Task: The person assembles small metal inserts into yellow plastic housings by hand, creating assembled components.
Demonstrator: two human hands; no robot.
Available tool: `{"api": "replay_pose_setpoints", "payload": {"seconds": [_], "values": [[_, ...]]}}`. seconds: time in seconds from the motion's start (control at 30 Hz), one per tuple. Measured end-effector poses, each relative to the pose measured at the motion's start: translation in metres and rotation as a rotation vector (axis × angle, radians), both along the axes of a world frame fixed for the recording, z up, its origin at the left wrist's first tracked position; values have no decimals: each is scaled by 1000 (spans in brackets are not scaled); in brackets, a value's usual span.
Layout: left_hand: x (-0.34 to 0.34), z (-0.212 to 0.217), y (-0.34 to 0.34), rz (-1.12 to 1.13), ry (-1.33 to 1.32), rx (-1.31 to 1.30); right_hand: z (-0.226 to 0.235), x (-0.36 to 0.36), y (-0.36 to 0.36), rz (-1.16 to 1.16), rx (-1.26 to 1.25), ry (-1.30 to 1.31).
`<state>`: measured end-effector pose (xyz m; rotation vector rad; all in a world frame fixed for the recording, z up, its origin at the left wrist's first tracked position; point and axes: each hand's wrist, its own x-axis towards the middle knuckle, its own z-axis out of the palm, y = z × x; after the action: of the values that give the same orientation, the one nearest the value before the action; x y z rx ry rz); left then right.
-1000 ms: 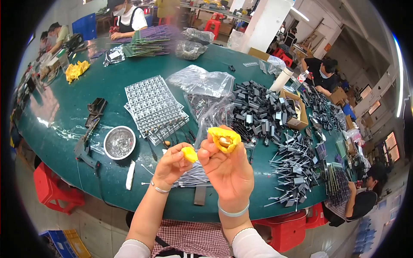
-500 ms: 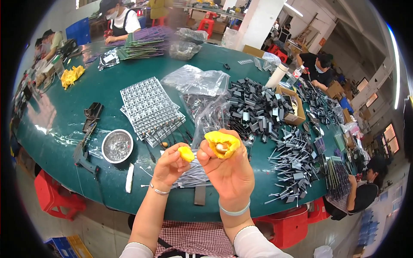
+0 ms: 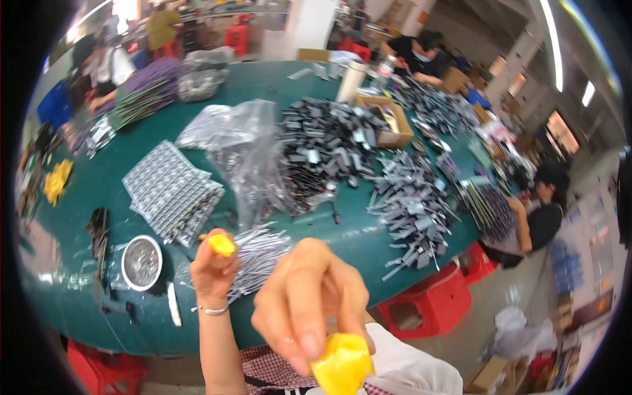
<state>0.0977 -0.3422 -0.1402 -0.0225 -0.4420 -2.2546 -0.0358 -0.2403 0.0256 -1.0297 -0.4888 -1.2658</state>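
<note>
My right hand [image 3: 309,296] is raised close to the camera, its fingertips closed on a yellow, fleshy piece of jackfruit [image 3: 342,363] low in the picture. Further left, my left hand [image 3: 212,273] pinches a smaller yellow jackfruit piece [image 3: 222,244] between thumb and fingers. It hovers above the green table, beside a bundle of thin white-grey cables [image 3: 260,260]. Behind that hand lie stacked circuit board panels [image 3: 164,181]. A round metal bowl [image 3: 142,263] with shiny bits inside and a white strip [image 3: 174,304] sit to its left.
A dark glue gun [image 3: 105,289] lies at the table's left. Clear plastic bags [image 3: 243,145], a heap of black blocks [image 3: 329,135], and a pile of cabled grey parts [image 3: 418,210] cover the middle and right. Red stools [image 3: 428,299] stand below the edge. Co-workers sit around the table.
My right hand has come down and closer to the camera with its jackfruit piece. The seed seen inside it no longer shows. The view has swung right; my left hand still holds its piece.
</note>
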Motion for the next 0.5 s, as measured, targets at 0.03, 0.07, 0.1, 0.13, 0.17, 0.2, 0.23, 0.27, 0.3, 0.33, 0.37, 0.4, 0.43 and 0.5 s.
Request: {"api": "replay_pose_setpoints", "payload": {"seconds": [0.03, 0.07, 0.1, 0.13, 0.17, 0.2, 0.23, 0.27, 0.3, 0.33, 0.37, 0.4, 0.43, 0.5], "values": [[2, -3, 1, 21, 3, 37, -2, 1, -2, 32, -39, -33], [-2, 2, 3, 32, 14, 67, 2, -3, 2, -19, -41, -29], [-4, 10, 9, 116, -60, 121, 7, -7, 7, -11, -41, -57], [-1, 12, 2, -22, 26, 22, 5, -9, 6, 19, -41, -97], [-3, 8, -4, -51, 47, 17, 5, -15, 3, -4, -153, -115], [-6, 3, -3, -78, 67, 13, 7, -21, 3, -47, -161, -108], [-2, 4, -1, -36, 22, 29, 3, -25, -2, -19, -230, -141], [-6, 12, 4, -30, -3, 35, 7, -30, 3, -22, -310, -146], [-7, 10, 2, -62, 36, -11, 10, -34, 7, -38, -348, -130], [-5, 5, 3, -33, 88, 8, 9, -35, 9, -69, -354, -129], [-1, 5, 4, -42, 61, 0, 9, -36, 12, -61, -357, -146], [-2, 10, 4, -47, 42, -12, 11, -38, 15, -48, -364, -154], [-4, 10, 5, -67, 45, -19, 12, -41, 18, -64, -367, -145], [-5, 9, 6, -67, 21, -27, 13, -45, 23, -116, -369, -146]]}}
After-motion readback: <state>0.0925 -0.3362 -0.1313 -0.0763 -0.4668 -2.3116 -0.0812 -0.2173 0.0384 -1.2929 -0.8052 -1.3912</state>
